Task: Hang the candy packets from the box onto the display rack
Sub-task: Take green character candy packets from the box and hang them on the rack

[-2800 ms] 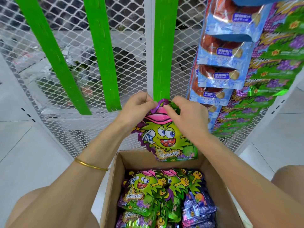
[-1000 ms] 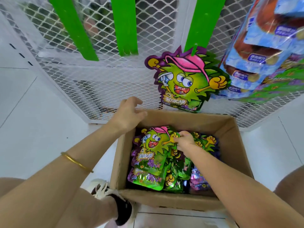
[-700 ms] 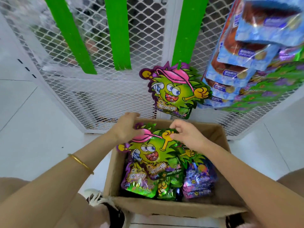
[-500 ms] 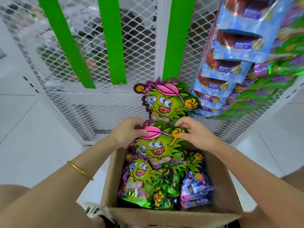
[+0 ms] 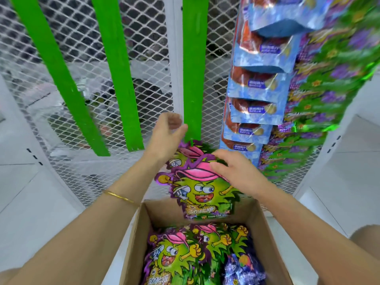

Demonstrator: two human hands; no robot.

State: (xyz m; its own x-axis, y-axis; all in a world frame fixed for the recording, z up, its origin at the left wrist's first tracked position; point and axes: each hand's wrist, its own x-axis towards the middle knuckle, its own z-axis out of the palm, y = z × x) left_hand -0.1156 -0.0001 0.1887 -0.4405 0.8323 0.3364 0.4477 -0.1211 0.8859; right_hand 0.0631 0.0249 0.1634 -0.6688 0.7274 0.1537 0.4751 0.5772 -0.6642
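White tiled floor [image 5: 30, 192] lies open on the far left, beside the display rack [image 5: 152, 58] of white mesh. Two green strips, the left strip [image 5: 55, 75] and the middle strip [image 5: 117, 79], hang on the mesh with open mesh between them; their lower ends stop well above the floor.

The left hand [image 5: 164, 140], with a gold bangle [image 5: 119, 196] on its wrist, is raised just beside the lower end of the right strip [image 5: 195, 68]. Its fingers are curled, but motion blur smears the grip, so I cannot tell whether it holds anything.

A hung packet [image 5: 186, 152] dangles from that strip's end, mostly hidden behind the left hand and the candy packet [image 5: 201, 194] in front of it. The candy packet hangs upright in the air over the far wall of the cardboard box [image 5: 265, 233]. The right hand [image 5: 238, 173] grips it at the top, fingers [image 5: 218, 167] laid across the pink cap, thumb hidden behind.

The boxed packets [image 5: 176, 256] and the box's near side are cut off by the bottom edge. At right, a column of blue packets [image 5: 257, 85] and blurred green-and-purple packets [image 5: 329, 95] crowd the rack.
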